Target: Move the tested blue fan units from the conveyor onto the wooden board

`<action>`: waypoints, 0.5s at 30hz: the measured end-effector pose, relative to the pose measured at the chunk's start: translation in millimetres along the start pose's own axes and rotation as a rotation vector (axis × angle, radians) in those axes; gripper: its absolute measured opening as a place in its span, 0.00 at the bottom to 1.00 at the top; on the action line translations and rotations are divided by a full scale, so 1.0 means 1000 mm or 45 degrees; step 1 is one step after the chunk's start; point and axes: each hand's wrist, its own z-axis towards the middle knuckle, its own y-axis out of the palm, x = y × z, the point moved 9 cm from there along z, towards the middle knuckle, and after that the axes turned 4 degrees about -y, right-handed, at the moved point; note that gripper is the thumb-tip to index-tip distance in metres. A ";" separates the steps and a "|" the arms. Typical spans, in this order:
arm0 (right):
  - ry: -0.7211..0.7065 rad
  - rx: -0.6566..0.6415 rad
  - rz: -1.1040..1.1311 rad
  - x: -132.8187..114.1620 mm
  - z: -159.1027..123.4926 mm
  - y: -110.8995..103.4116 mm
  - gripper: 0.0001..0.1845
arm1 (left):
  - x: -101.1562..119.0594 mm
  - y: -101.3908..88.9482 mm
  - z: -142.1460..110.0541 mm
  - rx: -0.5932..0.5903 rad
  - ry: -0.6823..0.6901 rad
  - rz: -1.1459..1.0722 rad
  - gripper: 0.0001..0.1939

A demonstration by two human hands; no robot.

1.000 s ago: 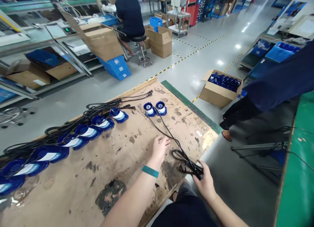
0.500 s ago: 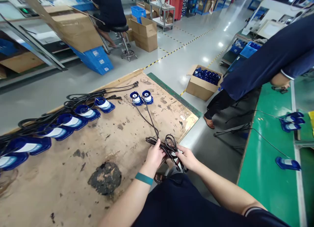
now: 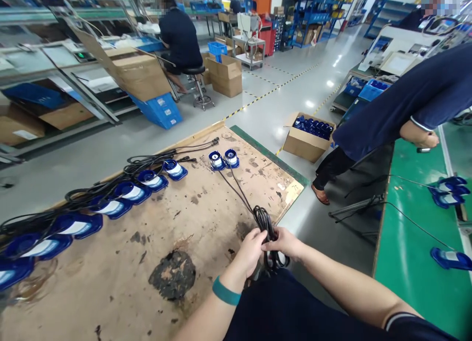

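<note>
My left hand (image 3: 251,251) and my right hand (image 3: 283,243) meet at the near edge of the brown worktable (image 3: 121,277), both closed on a bundle of looped black cable (image 3: 266,225). The cable runs up the table to two blue-and-white round parts (image 3: 223,160) lying side by side near the far edge. A teal band sits on my left wrist.
A row of several blue parts (image 3: 110,203) with black cables lies along the table's left side. A person in dark blue leans over the green bench (image 3: 413,252) on the right. An open carton of blue parts (image 3: 309,135) stands on the floor. Another person sits on a stool at the back.
My hands have drawn closer together and gathered the cable into a tighter bundle, lifted slightly at the table edge. The view tilted up.
</note>
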 end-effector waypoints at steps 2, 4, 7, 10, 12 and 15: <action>0.113 -0.078 -0.094 -0.007 -0.004 -0.009 0.20 | 0.004 -0.010 -0.001 -0.094 -0.049 0.221 0.12; 0.127 -0.237 -0.242 -0.032 -0.002 -0.022 0.12 | 0.028 -0.046 0.007 0.043 0.082 0.549 0.15; -0.034 -0.531 -0.445 -0.100 0.012 -0.040 0.11 | 0.104 -0.105 0.021 0.504 0.599 1.057 0.23; -0.231 -0.708 -0.552 -0.182 0.041 -0.058 0.13 | 0.172 -0.130 0.047 0.806 0.929 1.418 0.36; -0.307 -0.755 -0.560 -0.234 0.069 -0.068 0.14 | 0.210 -0.131 0.074 0.881 1.012 1.583 0.46; -0.452 -0.763 -0.557 -0.305 0.120 -0.077 0.16 | 0.260 -0.124 0.116 0.961 1.041 1.676 0.59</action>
